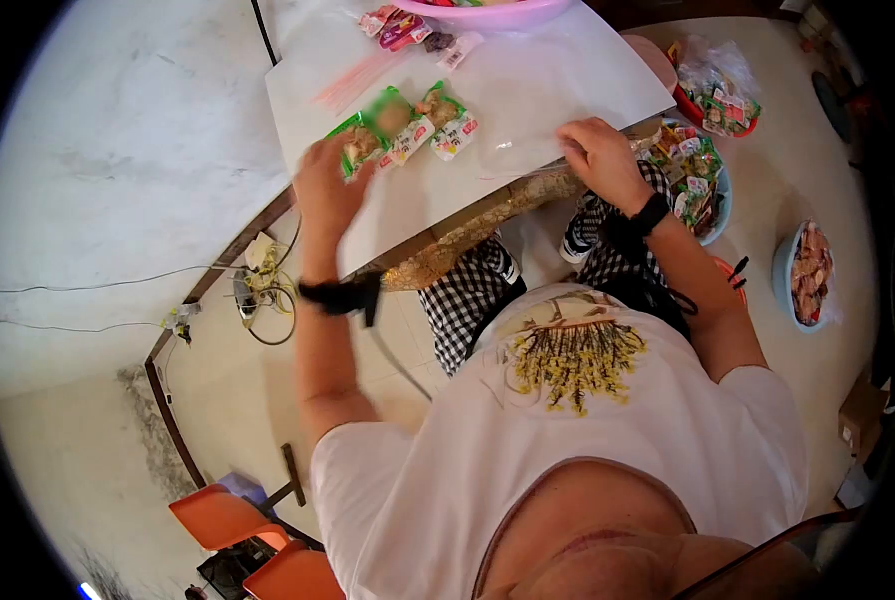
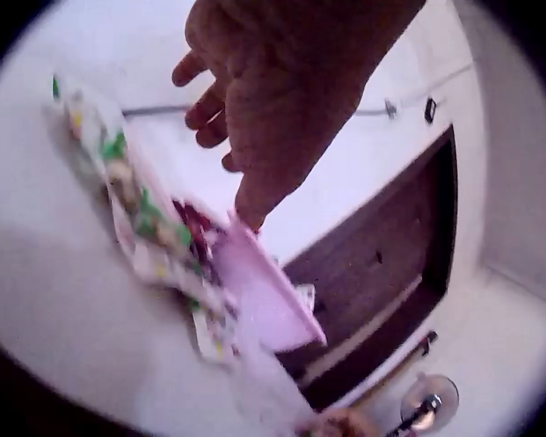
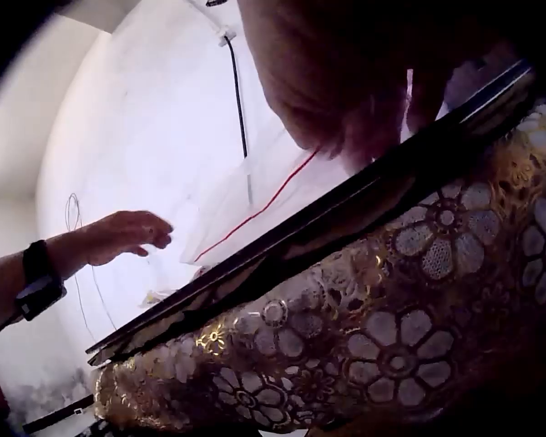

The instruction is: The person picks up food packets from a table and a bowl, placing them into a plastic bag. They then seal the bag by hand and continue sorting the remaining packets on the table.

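My left hand point(image 1: 332, 190) hovers over the near left of the white table, its fingers loosely extended and holding nothing. Just beyond its fingertips lie several green and white snack packets point(image 1: 447, 115), brownish food showing through them. The left wrist view shows that hand point(image 2: 273, 100) above the row of packets point(image 2: 136, 200). At the table's front edge, my right hand point(image 1: 602, 160) has its fingers curled at a clear plastic bag point(image 1: 507, 150). A red line runs along this bag point(image 3: 255, 214) in the right wrist view, where the fingertips are partly hidden in shadow.
A pink basin point(image 1: 497, 12) stands at the table's far edge, with purple-red packets point(image 1: 397, 28) and a pile of red-lined clear bags point(image 1: 352, 85) nearby. On the floor at right are basins of packets point(image 1: 722, 200). A patterned gold cloth point(image 1: 467, 235) hangs at the table's front.
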`<action>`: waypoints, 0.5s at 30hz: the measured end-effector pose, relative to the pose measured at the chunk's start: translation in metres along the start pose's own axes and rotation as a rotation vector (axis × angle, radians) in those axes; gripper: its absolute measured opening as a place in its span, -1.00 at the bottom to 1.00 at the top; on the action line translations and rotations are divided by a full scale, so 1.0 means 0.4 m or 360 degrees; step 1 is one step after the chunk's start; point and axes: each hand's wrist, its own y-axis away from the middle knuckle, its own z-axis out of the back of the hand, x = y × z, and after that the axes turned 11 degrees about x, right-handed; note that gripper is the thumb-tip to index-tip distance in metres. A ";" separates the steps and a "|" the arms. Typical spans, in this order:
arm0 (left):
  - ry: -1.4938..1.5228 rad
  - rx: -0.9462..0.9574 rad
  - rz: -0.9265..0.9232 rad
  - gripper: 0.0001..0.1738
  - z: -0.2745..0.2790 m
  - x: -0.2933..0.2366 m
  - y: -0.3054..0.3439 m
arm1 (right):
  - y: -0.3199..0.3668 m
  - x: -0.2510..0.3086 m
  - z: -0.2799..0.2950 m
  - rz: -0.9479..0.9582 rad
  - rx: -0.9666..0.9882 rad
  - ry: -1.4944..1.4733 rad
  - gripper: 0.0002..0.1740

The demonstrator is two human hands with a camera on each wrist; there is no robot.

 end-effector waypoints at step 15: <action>-0.1203 -0.0151 0.0534 -0.45 0.643 0.591 0.252 | -0.014 0.002 -0.007 0.0169 -0.0053 -0.0084 -0.88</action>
